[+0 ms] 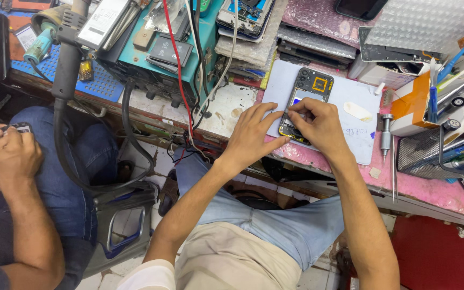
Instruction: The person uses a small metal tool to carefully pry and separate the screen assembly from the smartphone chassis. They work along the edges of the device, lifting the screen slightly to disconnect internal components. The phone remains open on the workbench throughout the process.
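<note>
Two hands work one opened black smartphone with its back cover off (pixel 308 96), lying on a pale rectangular work mat (pixel 350 129) on the pink-topped bench (pixel 430 188); the right hand (pixel 318 124) has fingertips pinched together on a small part I cannot make out inside the frame, while the left hand (pixel 253 131) lies flat beside it, fingers spread, steadying the phone's left edge. Just right of the grip stands a silver precision screwdriver (pixel 386 137), and well left a co-worker's hands (pixel 1 147) pinch a small dark part.

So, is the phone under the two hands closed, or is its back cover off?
Open: the phone shows bare inner parts and a yellow-edged frame, no cover.
</note>
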